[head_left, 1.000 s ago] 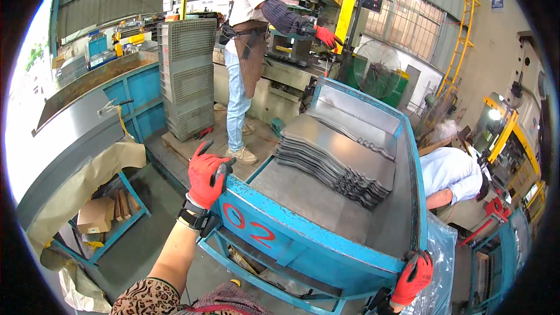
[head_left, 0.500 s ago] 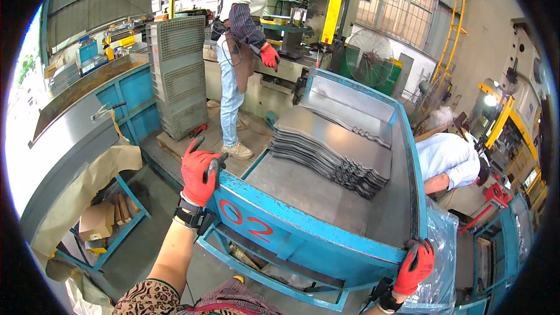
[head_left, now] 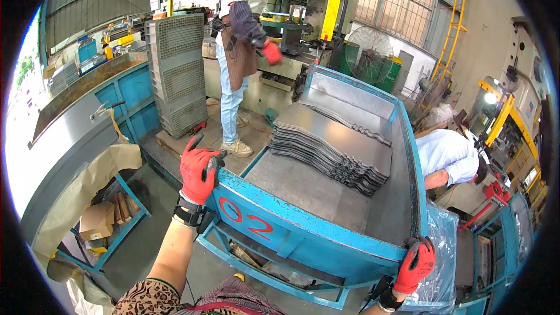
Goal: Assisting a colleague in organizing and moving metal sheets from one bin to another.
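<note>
In front of me stands a blue metal bin cart [head_left: 326, 244], its rim worn and red marks painted on the near wall. My left hand [head_left: 198, 175], in a red glove with black fingertips, holds the near left corner; one finger points up off the rim. At the near right corner my right hand [head_left: 415, 265], gloved alike, has its fingers curled over the rim. Part of its grip is hidden behind the wall. A stack of thin, wavy-edged metal sheets [head_left: 332, 140] lies inside the bin toward its far end, away from both hands.
Beyond the bin's left side stands a co-worker [head_left: 236, 41] in red gloves. A second person in a light shirt [head_left: 446, 154] bends over at the right. Stacked grey crates [head_left: 178, 76], a paper-covered rack [head_left: 87, 198] and another blue bin [head_left: 125, 96] stand left. A fan [head_left: 370, 52] is behind.
The co-worker's red-gloved hand has shifted slightly and is blurred. The person on the right has moved a little. My hands keep their places on the bin cart, which has hardly moved.
</note>
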A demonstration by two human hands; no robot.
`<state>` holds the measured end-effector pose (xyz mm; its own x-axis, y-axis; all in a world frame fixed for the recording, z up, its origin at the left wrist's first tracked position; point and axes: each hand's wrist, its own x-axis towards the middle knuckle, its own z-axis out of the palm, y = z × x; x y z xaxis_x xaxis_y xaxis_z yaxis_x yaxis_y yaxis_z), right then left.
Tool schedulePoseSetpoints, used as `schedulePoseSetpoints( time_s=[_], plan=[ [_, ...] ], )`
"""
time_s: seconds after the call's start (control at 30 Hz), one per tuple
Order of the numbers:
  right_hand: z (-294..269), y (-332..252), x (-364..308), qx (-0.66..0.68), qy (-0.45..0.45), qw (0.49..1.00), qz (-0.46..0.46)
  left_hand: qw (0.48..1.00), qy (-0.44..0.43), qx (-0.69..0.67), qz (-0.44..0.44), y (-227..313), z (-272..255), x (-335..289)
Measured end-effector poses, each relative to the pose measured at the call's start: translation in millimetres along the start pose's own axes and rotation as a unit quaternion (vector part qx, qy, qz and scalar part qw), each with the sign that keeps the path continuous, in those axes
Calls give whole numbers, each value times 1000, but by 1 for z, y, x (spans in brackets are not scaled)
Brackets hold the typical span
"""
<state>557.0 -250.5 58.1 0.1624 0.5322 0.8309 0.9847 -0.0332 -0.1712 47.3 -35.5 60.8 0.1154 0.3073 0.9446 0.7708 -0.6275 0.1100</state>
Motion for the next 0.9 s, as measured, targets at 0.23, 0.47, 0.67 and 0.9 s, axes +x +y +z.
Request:
schedulePoseSetpoints(
  time_s=[0.23,0.47,0.67,0.9],
  plan=[
    [-2,-1,1,2,-12,1000,11,1000,-5,1,-3,-2,0,-1],
    [-3,-2,2,5,-13,1000,14,1000,4,3,0,0,-1,-1],
    [-4,-2,2,7,-9,1000,1,1000,-2,3,-10,4,-2,1],
    [-4,-3,3,2,-6,1000,7,1000,-2,15,-16,3,-1,0]
  ],
)
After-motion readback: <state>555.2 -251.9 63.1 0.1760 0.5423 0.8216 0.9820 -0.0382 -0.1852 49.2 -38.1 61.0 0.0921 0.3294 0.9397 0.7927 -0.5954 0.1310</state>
